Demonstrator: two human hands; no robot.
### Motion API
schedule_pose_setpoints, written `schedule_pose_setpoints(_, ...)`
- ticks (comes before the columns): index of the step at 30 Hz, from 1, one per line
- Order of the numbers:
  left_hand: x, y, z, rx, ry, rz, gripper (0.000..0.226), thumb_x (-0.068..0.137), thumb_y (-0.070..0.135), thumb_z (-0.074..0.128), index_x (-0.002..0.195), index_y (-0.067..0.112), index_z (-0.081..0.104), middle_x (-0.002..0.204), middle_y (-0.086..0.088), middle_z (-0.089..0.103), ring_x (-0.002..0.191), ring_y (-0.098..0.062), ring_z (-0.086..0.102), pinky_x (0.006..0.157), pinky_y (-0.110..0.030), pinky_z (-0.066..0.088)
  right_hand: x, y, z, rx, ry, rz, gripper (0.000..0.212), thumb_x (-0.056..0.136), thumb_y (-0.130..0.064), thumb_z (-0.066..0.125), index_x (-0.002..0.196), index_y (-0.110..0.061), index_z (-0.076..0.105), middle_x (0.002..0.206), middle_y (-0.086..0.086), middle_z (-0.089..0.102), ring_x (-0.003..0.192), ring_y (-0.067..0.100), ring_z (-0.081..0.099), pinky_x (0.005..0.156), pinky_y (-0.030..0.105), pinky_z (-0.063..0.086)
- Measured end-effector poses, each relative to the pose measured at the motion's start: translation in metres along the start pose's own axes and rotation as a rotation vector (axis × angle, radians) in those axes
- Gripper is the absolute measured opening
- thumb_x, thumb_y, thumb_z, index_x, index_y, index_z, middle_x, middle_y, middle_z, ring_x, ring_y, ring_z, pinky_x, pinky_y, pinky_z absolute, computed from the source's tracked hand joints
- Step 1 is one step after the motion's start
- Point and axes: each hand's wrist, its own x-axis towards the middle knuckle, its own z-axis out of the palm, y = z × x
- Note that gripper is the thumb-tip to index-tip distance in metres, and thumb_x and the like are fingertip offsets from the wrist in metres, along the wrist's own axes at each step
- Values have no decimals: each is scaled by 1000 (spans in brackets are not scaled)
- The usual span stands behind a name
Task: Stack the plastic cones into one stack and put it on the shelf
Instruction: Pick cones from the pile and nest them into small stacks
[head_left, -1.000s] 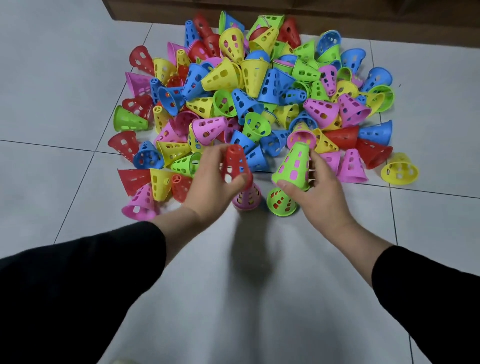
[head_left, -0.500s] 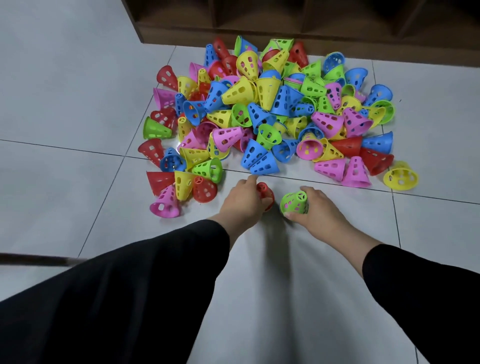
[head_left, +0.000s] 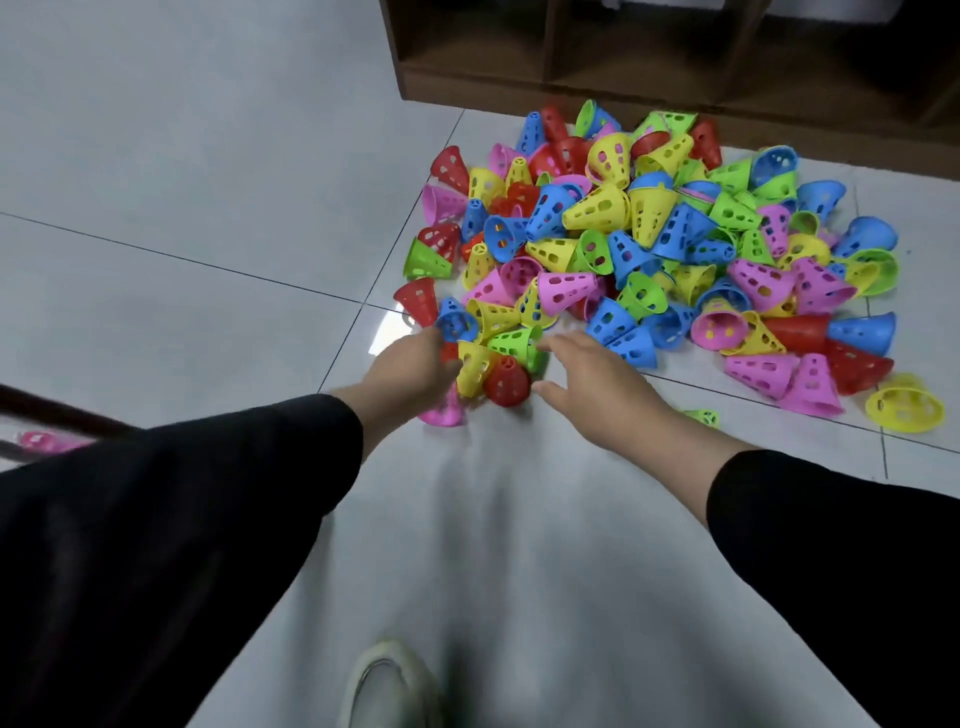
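Observation:
A big pile of perforated plastic cones (head_left: 649, 249) in red, yellow, blue, green and pink lies on the tiled floor in front of the brown shelf (head_left: 571, 78). My left hand (head_left: 410, 374) reaches into the pile's near left corner, its fingers against a yellow cone (head_left: 472, 364) and above a pink cone (head_left: 441, 410); its grip is hidden. My right hand (head_left: 597, 384) hovers just right of a red cone (head_left: 506, 382) and a green cone (head_left: 517, 340), fingers spread and holding nothing. Behind my right wrist a small green cone (head_left: 701, 415) rests on the floor.
The shelf's low open compartments stand right behind the pile. My shoe (head_left: 389, 686) is at the bottom centre. A dark bar with something pink beside it (head_left: 41, 436) shows at the left edge. Bare grey tiles (head_left: 182, 182) stretch to the left.
Both hands have left the red and green cones they held and moved to the pile's near left corner. The view has shifted left, showing more of the shelf.

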Motion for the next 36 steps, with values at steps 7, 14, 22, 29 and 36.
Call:
schedule_pose_setpoints(7,20,-49,54,-122,-24,-176,42,92,46,58,118,14,58,103,-9,67,91,-31,62,68,-34,43,40,5,49,-112,-149,9,56,96,-19,56,149,-20,36,147,5,40,129,29,48,104,43,43)
schedule_pose_setpoints(14,47,-44,76,-171,-126,-197,42,85,53,69,96,15,55,79,0,55,81,-25,57,63,-32,39,74,13,85,-165,-170,26,66,91,-5,56,150,-23,33,147,5,41,123,31,52,99,44,48)
schedule_pose_setpoints(22,40,-47,89,-227,-129,-178,62,80,40,72,137,24,51,109,-6,67,97,-28,63,71,-31,44,80,12,97,-217,-135,105,35,91,-17,63,124,-18,50,118,8,56,102,35,61,85,46,53)
schedule_pose_setpoints(29,1,-23,54,-549,27,-155,27,84,26,75,103,16,60,88,-2,66,68,-8,62,58,-26,50,50,-4,44,-77,-27,52,36,88,-24,65,119,-13,52,118,7,50,100,31,58,85,43,51)
schedule_pose_setpoints(36,-9,75,26,-799,75,109,43,84,32,77,117,24,51,100,10,64,89,-9,66,73,-28,56,-12,43,-74,-74,194,127,47,83,-26,71,126,-16,55,117,5,54,100,22,55,83,33,44)
